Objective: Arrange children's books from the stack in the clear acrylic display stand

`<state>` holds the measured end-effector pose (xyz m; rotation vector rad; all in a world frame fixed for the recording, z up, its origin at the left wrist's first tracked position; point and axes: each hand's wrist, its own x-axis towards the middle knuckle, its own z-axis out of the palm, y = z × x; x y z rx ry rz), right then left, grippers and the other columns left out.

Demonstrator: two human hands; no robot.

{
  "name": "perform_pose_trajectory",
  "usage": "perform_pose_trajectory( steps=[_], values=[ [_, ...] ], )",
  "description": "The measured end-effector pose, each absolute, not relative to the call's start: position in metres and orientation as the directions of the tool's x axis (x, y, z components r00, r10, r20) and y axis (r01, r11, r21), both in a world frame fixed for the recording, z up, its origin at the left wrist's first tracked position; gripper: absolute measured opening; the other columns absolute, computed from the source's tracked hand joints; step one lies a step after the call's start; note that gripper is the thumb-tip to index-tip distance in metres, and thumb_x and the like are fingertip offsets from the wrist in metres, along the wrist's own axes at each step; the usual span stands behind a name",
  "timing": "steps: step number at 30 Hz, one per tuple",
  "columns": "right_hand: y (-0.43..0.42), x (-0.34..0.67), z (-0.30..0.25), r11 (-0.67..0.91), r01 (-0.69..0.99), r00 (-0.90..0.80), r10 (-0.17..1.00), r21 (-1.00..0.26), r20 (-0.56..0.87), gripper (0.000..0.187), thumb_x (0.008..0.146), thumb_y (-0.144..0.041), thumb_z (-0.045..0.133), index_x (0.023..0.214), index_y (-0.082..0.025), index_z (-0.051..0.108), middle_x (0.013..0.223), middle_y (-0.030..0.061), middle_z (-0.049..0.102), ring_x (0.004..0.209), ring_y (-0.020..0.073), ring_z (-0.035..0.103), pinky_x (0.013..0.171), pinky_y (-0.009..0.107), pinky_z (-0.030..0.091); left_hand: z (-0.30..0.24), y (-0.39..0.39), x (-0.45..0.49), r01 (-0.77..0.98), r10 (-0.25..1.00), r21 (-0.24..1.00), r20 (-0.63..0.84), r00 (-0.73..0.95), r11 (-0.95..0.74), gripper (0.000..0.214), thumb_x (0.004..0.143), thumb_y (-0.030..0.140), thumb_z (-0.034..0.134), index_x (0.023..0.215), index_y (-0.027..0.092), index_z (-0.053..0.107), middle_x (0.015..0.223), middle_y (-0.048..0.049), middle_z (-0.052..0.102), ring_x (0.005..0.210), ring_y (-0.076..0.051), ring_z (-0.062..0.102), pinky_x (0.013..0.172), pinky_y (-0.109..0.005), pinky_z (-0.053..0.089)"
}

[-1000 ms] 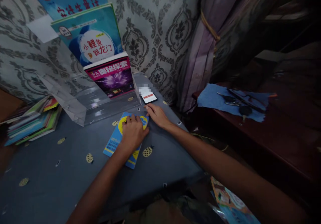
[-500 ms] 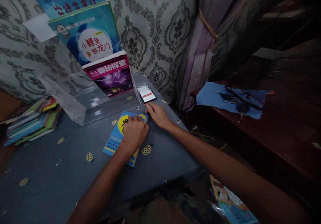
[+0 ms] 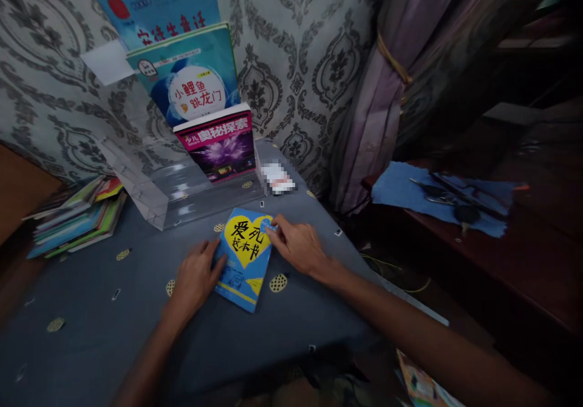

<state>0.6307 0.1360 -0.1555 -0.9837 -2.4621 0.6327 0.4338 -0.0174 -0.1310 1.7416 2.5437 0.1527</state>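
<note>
A small blue book (image 3: 243, 258) with a yellow heart on its cover lies flat on the grey table (image 3: 136, 322). My left hand (image 3: 195, 278) rests on the table at the book's left edge, fingers spread and touching that edge. My right hand (image 3: 298, 248) sits at the book's upper right corner, with its fingertips pinched on that corner. Behind the book stands a clear acrylic stand (image 3: 182, 188) holding three upright books: a magenta one (image 3: 218, 143), a teal one (image 3: 191, 73) and a blue one (image 3: 159, 3).
A phone (image 3: 279, 179) lies on the table's far right corner. A stack of thin books (image 3: 77, 215) sits at the left. A purple curtain (image 3: 392, 79) hangs at the right, beside a dark wooden surface with a blue cloth (image 3: 410, 194) and keys (image 3: 455, 203).
My left hand has slid off the book's cover to its left edge, uncovering the yellow heart. My right hand has come onto the book's upper right corner. The view shifted slightly.
</note>
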Motion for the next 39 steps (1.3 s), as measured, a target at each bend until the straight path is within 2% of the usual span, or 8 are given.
perform_pose_trajectory(
  steps=[5,10,16,23,34,39],
  values=[
    [0.148,0.619,-0.156,0.632,0.504,-0.673,0.714,-0.589,0.191,0.019,0.097,-0.025,0.05,0.107,-0.018,0.066,0.091,0.0052,0.076,0.08,0.0188,0.069,0.07,0.027,0.041,-0.143,-0.02,0.437,0.927,0.934,0.152,0.053,-0.355,0.343,0.039,0.099,0.031,0.046,0.132,0.014,0.059,0.107,-0.0117,0.065,0.099,-0.027,0.065,0.087,-0.038,0.051],
    [0.168,0.604,-0.162,0.655,0.503,-0.672,0.707,-0.564,0.22,0.023,0.093,-0.016,0.053,0.107,-0.016,0.07,0.102,0.0102,0.075,0.1,0.0233,0.066,0.085,0.031,0.045,-0.149,-0.004,0.442,0.928,0.939,0.206,0.086,-0.332,0.31,0.034,0.098,0.027,0.046,0.125,0.014,0.061,0.1,-0.0099,0.063,0.092,-0.024,0.064,0.084,-0.036,0.052],
    [0.178,0.599,-0.171,0.682,0.475,-0.674,0.689,-0.557,0.269,0.031,0.092,-0.015,0.052,0.117,-0.014,0.07,0.104,0.0107,0.076,0.102,0.0248,0.065,0.095,0.036,0.045,-0.158,0.009,0.443,0.935,0.934,0.232,0.174,-0.312,0.269,0.032,0.097,0.024,0.047,0.125,0.015,0.06,0.102,-0.0103,0.061,0.095,-0.023,0.062,0.087,-0.037,0.052],
    [0.182,0.596,-0.175,0.684,0.513,-0.662,0.7,-0.518,0.269,0.036,0.092,-0.017,0.05,0.123,-0.018,0.069,0.12,0.0103,0.073,0.11,0.0271,0.06,0.095,0.04,0.045,-0.163,0.021,0.442,0.939,0.93,0.233,0.208,-0.302,0.252,0.031,0.096,0.021,0.047,0.123,0.015,0.061,0.1,-0.0098,0.059,0.093,-0.023,0.061,0.086,-0.039,0.053],
    [0.188,0.599,-0.18,0.689,0.528,-0.637,0.708,-0.497,0.305,0.036,0.092,-0.019,0.05,0.122,-0.017,0.07,0.117,0.0117,0.073,0.107,0.0285,0.059,0.092,0.042,0.046,-0.167,0.027,0.445,0.949,0.935,0.24,0.242,-0.26,0.202,0.031,0.097,0.022,0.046,0.125,0.017,0.059,0.1,-0.0087,0.055,0.095,-0.023,0.057,0.088,-0.039,0.053],
    [0.192,0.599,-0.185,0.705,0.483,-0.651,0.686,-0.519,0.326,0.036,0.092,-0.018,0.05,0.122,-0.018,0.07,0.118,0.011,0.073,0.106,0.0274,0.061,0.095,0.043,0.047,-0.152,0.023,0.445,0.96,0.955,0.173,0.16,-0.248,0.221,0.035,0.1,0.028,0.044,0.13,0.015,0.058,0.106,-0.0118,0.058,0.1,-0.026,0.058,0.086,-0.041,0.054]
  ],
)
